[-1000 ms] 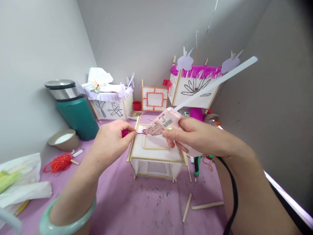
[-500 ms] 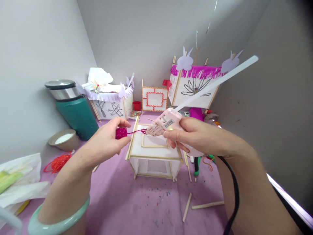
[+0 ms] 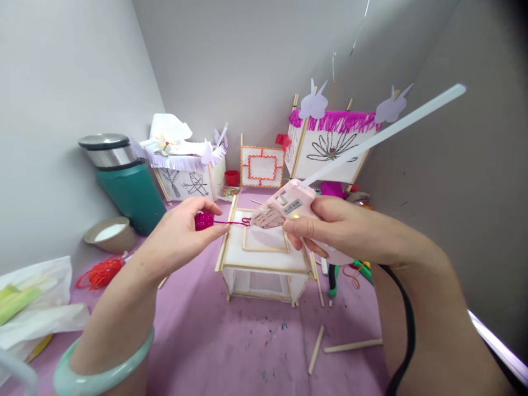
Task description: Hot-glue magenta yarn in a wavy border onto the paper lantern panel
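My left hand (image 3: 181,228) holds a small ball of magenta yarn (image 3: 204,221) in its curled fingers. A strand runs right from the ball to a small loop of yarn (image 3: 246,221) on top of a white box frame (image 3: 247,257) edged with wooden sticks. In my right hand (image 3: 330,225) is a pink glue gun (image 3: 284,206), its tip pointing left beside the loop. A long pale glue stick (image 3: 396,126) sticks out of its back, up to the right. The tip hides part of the frame's top.
Behind stand a teal bottle (image 3: 127,192), a white lantern (image 3: 192,181), a red cup (image 3: 231,177), a framed panel (image 3: 262,166) and a large lantern (image 3: 330,151). A bowl (image 3: 110,234) and red yarn (image 3: 101,273) lie left; loose sticks (image 3: 352,346) lie front right.
The glue gun and my right hand have shifted slightly right. My left thumb reaches further along the strand, which looks straighter near it. The view has shifted a little.
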{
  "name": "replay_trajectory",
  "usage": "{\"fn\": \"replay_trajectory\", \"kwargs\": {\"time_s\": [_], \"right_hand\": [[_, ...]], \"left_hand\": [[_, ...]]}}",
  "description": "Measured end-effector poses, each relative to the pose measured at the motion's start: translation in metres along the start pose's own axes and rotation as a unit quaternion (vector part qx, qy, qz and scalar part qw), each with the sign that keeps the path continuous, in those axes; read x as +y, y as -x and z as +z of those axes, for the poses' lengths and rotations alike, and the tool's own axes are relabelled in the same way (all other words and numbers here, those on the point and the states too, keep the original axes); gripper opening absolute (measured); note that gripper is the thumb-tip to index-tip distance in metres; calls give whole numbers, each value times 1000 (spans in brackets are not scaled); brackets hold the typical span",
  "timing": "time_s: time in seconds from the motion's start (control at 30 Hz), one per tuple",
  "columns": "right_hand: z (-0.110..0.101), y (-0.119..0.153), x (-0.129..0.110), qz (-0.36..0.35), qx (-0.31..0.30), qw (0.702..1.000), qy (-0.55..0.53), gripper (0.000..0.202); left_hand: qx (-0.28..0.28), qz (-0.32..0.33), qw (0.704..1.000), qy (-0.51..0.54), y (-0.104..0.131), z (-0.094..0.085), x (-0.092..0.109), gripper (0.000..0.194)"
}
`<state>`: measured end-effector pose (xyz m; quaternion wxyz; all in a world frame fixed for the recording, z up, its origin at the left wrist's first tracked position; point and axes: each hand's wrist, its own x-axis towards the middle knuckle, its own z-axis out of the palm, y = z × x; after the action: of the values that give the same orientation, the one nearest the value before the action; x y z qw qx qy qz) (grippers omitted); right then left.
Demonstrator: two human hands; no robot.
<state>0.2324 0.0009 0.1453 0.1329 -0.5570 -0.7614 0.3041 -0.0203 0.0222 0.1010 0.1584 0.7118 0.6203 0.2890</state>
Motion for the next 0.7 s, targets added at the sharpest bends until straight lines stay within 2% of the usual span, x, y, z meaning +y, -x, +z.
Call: {"fn": "replay_trajectory", "kwargs": {"time_s": [0.23,0.37,0.47,0.6,0.7], "right_hand": [[3,1,-8,33,9,999,-7,55],[0,2,-15,38,-21,999,-6,52],[-2,4,-19,55,-21,998,15,52],[0,4,-17,48,-15,999,16,53],[2,3,-14,45,-13,999,17,55]], "left_hand": [[-20,21,999,28,0,0,-3,32],[-15,22,1000,16,-1,2,-4,32],[-15,27,999,34,0,2,-3,35],[-16,32,998,44,0,0,1,39],[-18,42,998,46,-1,-1,0,35]]}}
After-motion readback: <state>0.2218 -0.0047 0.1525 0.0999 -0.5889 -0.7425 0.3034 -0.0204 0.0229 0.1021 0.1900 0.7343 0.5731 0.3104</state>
